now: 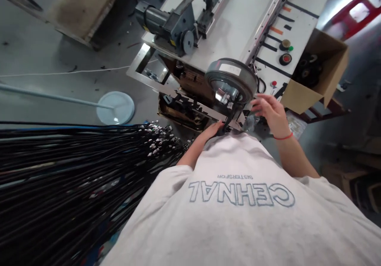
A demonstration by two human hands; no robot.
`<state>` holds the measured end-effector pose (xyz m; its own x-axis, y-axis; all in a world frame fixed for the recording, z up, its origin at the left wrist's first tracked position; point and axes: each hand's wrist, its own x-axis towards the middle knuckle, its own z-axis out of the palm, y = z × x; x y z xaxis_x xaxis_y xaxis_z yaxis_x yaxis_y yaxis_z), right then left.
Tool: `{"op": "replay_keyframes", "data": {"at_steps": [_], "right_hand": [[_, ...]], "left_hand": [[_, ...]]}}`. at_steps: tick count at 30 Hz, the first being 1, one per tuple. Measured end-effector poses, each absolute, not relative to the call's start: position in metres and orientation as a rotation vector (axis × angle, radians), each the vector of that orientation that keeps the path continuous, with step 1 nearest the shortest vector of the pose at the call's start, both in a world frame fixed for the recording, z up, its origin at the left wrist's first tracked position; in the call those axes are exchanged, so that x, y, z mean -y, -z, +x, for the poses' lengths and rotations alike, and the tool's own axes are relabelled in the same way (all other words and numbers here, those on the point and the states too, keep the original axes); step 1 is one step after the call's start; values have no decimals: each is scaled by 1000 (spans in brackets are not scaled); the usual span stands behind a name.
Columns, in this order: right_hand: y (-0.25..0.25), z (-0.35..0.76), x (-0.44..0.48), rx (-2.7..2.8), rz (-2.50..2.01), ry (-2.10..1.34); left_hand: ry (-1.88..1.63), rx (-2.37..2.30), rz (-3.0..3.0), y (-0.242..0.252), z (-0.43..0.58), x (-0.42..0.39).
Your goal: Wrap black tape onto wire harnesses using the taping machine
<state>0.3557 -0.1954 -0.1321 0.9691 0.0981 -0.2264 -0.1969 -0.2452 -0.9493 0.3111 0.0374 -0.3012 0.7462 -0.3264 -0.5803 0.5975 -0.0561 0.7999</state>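
Note:
I look steeply down over my white T-shirt at a machine (pixel 190 32) with a grey round reel (pixel 230 79) on its front. My left hand (pixel 212 130) lies low at the machine's front edge, just under the reel; its fingertips are hidden, and a thin black strand rises from it toward the reel. My right hand (pixel 269 113), with a red string round the wrist, hovers beside the reel's right side, fingers curled and loosely apart. I cannot make out anything in it.
A big bundle of black cables (pixel 74 178) with small metal ends fills the left. A white round disc (pixel 116 107) on a pole lies on the floor. An open cardboard box (pixel 321 73) with black rolls stands right of the machine's control panel (pixel 282 48).

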Motion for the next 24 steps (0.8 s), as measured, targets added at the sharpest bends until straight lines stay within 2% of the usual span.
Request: {"op": "replay_keyframes", "data": {"at_steps": [3, 5, 8, 12, 15, 19, 22, 24], "right_hand": [[159, 392, 204, -1, -1964, 26], [179, 423, 209, 49, -2035, 58], [202, 464, 210, 81, -2029, -238], [201, 497, 197, 153, -1974, -580], [183, 500, 168, 284, -2037, -679], [158, 479, 147, 429, -2155, -478], [162, 463, 199, 637, -1855, -207], [184, 468, 268, 386, -1848, -18]], "left_hand": [[862, -206, 1289, 284, 311, -7], [816, -180, 1278, 262, 318, -3], [612, -130, 1536, 220, 333, -20], [427, -146, 2249, 184, 358, -64], [361, -473, 2678, 189, 378, -87], [555, -688, 2785, 218, 390, -82], [571, -825, 2756, 233, 380, -64], [627, -914, 2734, 233, 374, -53]]}}
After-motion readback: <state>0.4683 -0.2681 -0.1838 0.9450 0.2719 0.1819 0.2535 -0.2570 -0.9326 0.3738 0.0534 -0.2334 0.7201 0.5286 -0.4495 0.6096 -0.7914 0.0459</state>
